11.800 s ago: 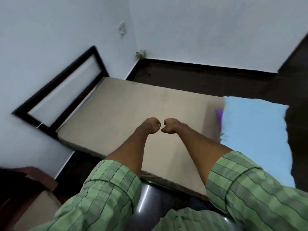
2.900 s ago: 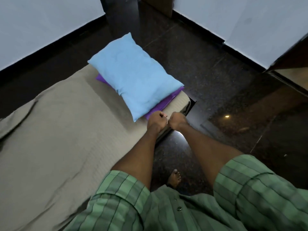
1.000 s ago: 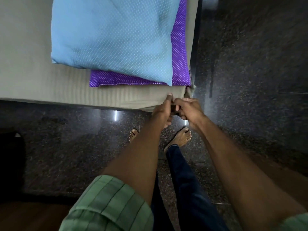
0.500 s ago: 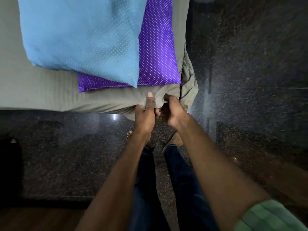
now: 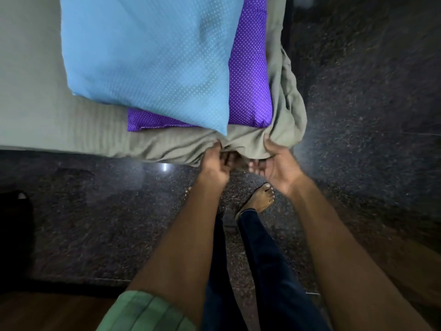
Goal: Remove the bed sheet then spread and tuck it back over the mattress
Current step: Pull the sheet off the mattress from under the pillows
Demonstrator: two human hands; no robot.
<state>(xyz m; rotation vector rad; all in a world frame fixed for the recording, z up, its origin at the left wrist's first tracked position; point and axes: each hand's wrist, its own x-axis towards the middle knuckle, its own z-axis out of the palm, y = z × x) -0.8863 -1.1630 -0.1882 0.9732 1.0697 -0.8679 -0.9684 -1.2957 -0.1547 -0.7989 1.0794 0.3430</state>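
At the bottom of the frame a green striped sleeve [image 5: 145, 311] and dark trouser legs [image 5: 269, 271] are showing above a bare foot [image 5: 259, 199] standing on the dark speckled floor [image 5: 372, 139]. Just above centre, the left hand [image 5: 214, 163] is curling its fingers into the bunched corner of the grey-green bed sheet [image 5: 167, 144], while the right hand [image 5: 278, 163] is cupping the same gathered fabric from beneath, palm up with the thumb pressing on top. Beyond them, filling the upper left, a light blue dotted pillow [image 5: 148, 56] is lying over a purple dotted pillow [image 5: 250, 75] on the sheet-covered mattress; no writing or label is showing anywhere.
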